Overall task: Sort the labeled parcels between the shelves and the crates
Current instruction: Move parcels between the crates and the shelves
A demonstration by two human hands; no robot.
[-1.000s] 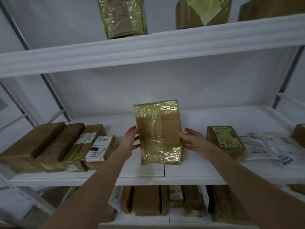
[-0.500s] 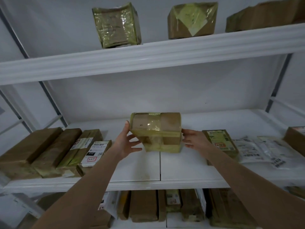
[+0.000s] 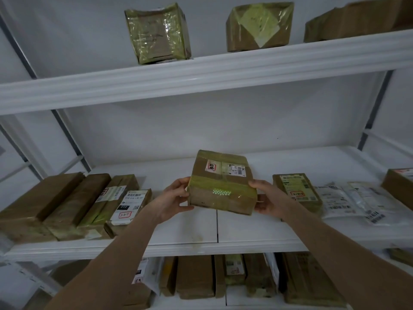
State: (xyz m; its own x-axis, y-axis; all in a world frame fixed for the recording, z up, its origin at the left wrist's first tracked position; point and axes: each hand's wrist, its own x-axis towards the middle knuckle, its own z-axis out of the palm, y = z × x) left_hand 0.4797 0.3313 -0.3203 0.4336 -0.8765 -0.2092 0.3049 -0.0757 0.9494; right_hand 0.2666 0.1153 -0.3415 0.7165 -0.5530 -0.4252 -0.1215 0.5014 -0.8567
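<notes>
Head view: white shelves point(image 3: 223, 249), pale wall point(image 3: 201, 121)

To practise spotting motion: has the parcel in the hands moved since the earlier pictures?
Yes. The parcel tipped from upright to nearly flat, label up, still above the middle shelf's seam.

Both hands, left hand point(image 3: 173, 199) and right hand point(image 3: 269, 199), hold a taped parcel point(image 3: 221, 184) above the middle shelf point(image 3: 257, 233).
</notes>
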